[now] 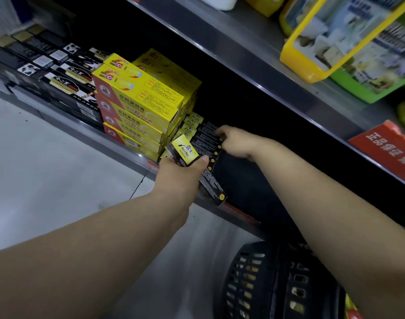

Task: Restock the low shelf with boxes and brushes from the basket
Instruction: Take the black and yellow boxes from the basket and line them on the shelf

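My left hand (178, 173) grips a small black and yellow box (184, 151) at the front edge of the low shelf (118, 146), with another black box (214, 187) sticking out below it. My right hand (236, 141) reaches into the shelf and rests its fingers on a row of matching black boxes (206, 139). Just left of that row stands a stack of yellow and red boxes (139, 107). The black basket (272, 279) sits on the floor at the lower right, under my right arm.
Black brush packs (58, 72) fill the low shelf further left. The upper shelf (277, 72) carries yellow and green trays (348, 42) and a red box (385, 148). Grey floor (47, 169) lies in front of the shelf.
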